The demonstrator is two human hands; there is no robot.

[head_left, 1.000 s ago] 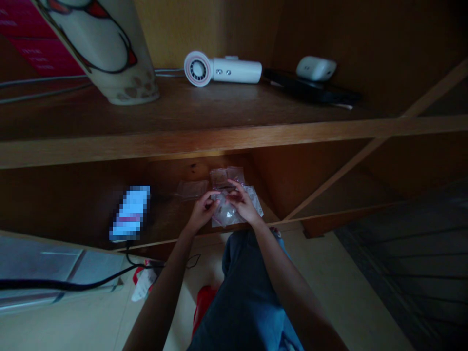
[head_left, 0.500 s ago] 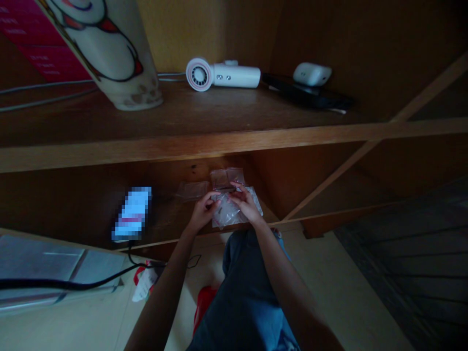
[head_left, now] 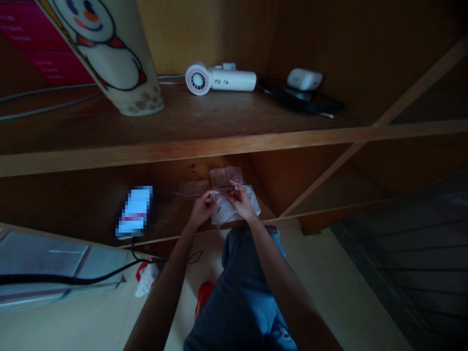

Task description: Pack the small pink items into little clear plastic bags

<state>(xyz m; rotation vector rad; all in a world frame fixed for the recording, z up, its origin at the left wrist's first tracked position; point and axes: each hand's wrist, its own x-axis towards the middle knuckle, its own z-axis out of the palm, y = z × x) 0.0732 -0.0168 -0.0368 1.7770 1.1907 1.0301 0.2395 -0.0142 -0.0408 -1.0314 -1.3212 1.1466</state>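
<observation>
Both my hands work low on a wooden shelf board. My left hand [head_left: 202, 209] and my right hand [head_left: 241, 202] pinch the top edge of a transparent plastic bag [head_left: 224, 212], which holds something small and dark. My fingers hide part of its upper edge. Just beyond my right fingers lie two small transparent plastic packets [head_left: 226, 176], side by side. A third packet [head_left: 192, 189] lies nearer my left hand, untouched.
A pixelated bright phone screen [head_left: 134, 212] lies left of my hands, with a black cable [head_left: 73, 277] trailing from it. The shelf above [head_left: 183, 141] holds a snowman cup [head_left: 106, 53], a white mini hair dryer [head_left: 219, 79] and a white case [head_left: 304, 79] on a black device [head_left: 300, 100].
My fingers have shifted slightly along the bag's top edge, and the bag has moved a little. The whole view has tilted, showing more of the snowman cup.
</observation>
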